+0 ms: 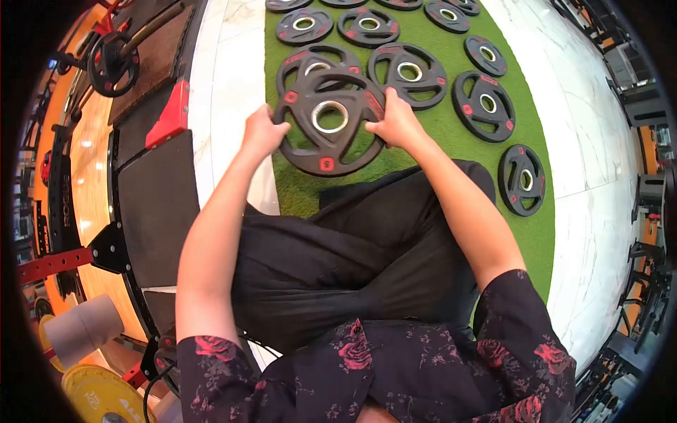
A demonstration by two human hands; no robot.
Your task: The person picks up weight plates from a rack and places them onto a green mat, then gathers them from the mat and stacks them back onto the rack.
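Clearly, the left hand [262, 134] and right hand [398, 123] grip opposite sides of a dark weight plate [328, 146], which is over the green turf [423, 137], partly covering another plate [297, 56]. It is probably heavy, stiff and hardly fragile, with a seemingly rubbery surface that should resist slipping; the outer rim or the cutouts look like the surest holds.

Both arms [206, 268] are slanting forward over folded legs [352, 261] while the left hand [262, 134] and right hand [399, 124] are gripping, nearly level, thumbs [282, 130] pointing toward each other.
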